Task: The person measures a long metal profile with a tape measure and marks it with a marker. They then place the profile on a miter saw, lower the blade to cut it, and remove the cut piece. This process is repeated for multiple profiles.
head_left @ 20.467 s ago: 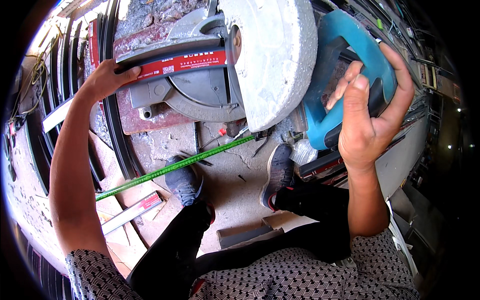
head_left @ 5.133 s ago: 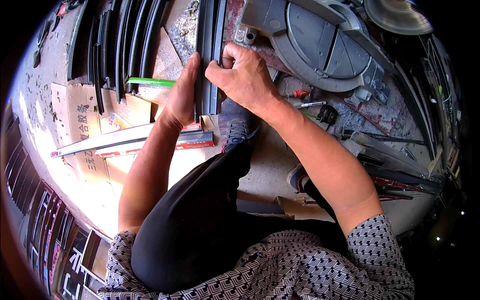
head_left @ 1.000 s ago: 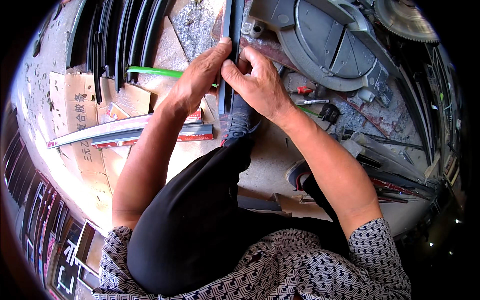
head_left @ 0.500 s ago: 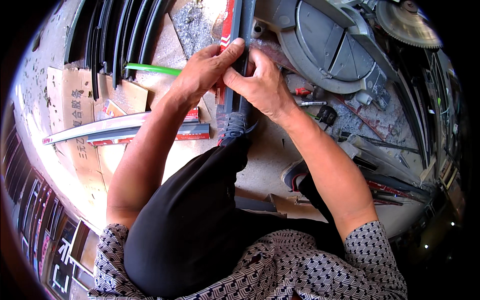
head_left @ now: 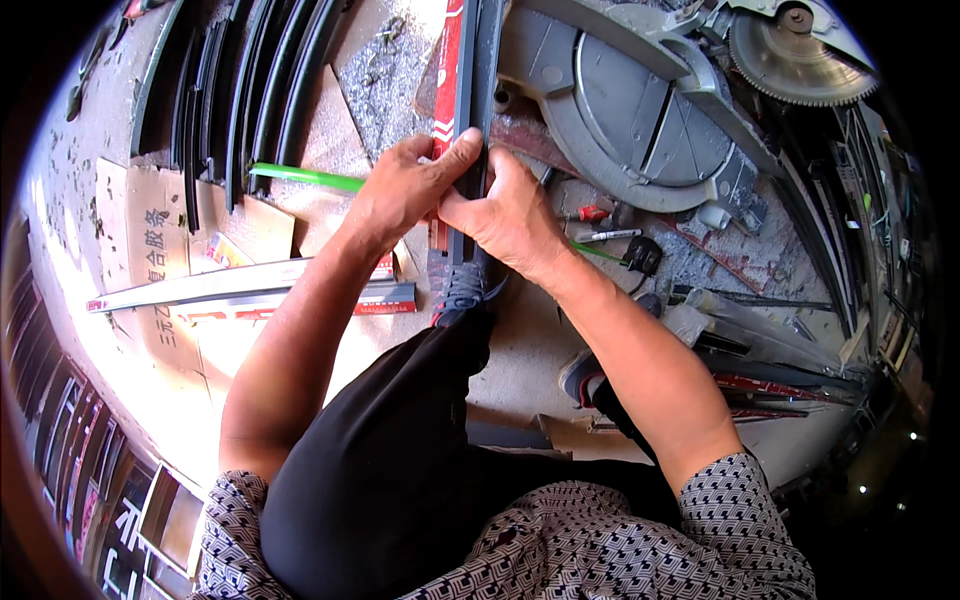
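Observation:
A long dark-grey metal profile [head_left: 484, 70] with red-and-white film along its left side runs from the top edge down to my shoe [head_left: 462, 290]. My left hand [head_left: 408, 192] is closed around its left side, thumb lying on top. From the right, my right hand [head_left: 508, 212] grips the same profile, its thumb and bent fingers close to the left hand's palm. The fingertips of both hands are partly hidden, and I cannot make out any small thing between them. The profile's near end is by my shoe laces.
A grey mitre saw base [head_left: 645, 110] with a round toothed blade [head_left: 797, 62] stands at right. Near it lie a red-handled screwdriver [head_left: 590, 213], a marker [head_left: 610, 235] and a black tape measure [head_left: 643, 256]. Black rubber strips [head_left: 240, 90], a green strip [head_left: 305, 177] and cardboard [head_left: 140, 220] lie left.
Both hands have slid slightly nearer to me along the profile, keeping their grip. The whole view has also shifted a little, so things appear lower in the picture.

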{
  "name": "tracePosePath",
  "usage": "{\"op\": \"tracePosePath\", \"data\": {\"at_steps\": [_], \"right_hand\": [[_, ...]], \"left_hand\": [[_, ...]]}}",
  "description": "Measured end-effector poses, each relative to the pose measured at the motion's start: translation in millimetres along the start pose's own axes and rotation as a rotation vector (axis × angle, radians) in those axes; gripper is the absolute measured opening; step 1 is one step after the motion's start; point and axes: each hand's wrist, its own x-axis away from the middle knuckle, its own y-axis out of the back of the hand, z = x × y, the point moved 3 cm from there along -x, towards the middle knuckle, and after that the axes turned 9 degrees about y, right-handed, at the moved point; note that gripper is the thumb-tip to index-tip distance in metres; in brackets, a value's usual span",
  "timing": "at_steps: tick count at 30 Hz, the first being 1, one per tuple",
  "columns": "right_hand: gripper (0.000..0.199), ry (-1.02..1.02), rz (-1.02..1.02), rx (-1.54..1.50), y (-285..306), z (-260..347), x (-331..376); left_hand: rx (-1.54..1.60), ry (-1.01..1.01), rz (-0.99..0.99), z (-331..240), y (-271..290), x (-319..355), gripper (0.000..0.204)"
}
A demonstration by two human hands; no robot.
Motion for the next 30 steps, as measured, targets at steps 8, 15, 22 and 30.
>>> {"op": "tracePosePath", "data": {"at_steps": [8,15,22,30], "right_hand": [[0.033,0.003,0.054,-0.228,-4,1,4],[0.038,0.026,-0.010,0.045,-10,0,2],[0.038,0.156,0.001,0.340,-18,15,0],[0.037,0.291,0.026,0.303,-15,25,12]], "left_hand": [[-0.015,-0.061,0.011,-2,7,-21,0.075],[-0.120,-0.083,-0.043,-26,3,-34,0.078],[0.015,-0.007,0.086,-35,-9,-37,0.049],[0.511,0.013,0.314,-9,10,-39,0.018]]}}
